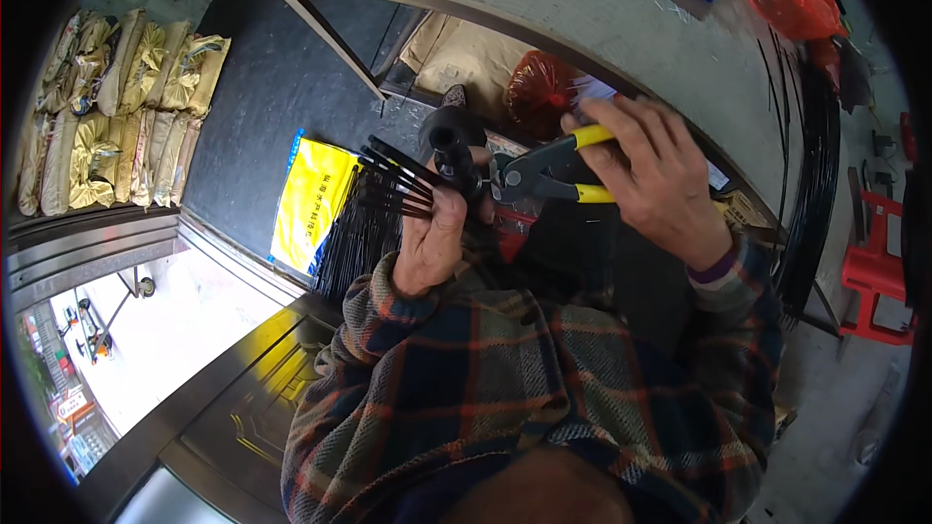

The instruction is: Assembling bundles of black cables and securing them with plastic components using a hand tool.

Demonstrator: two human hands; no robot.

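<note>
While my left hand (pixel 432 233) fist-grips thin black plastic strips (pixel 393 180), right hand (pixel 655 180) fingers wrap yellow-handled steel cutters (pixel 544 173); jaws beside strips, cut not made.

Sleeves: both forearms wear a plaid flannel shirt (pixel 505 378), long-sleeved and loosely creased.
Pattern: dark navy squares crossed by grey-green bands and thin orange-red lines (the check bends with the folds of the cloth).
Right cuff: a narrow purple inner cuff (pixel 716 267) shows at the wrist beneath the plaid.
Left cuff: plain plaid edge at the wrist below the left hand (pixel 432 238).
Hands: bare, the right hand (pixel 655 180) too; no gloves, rings or watch visible.
</note>
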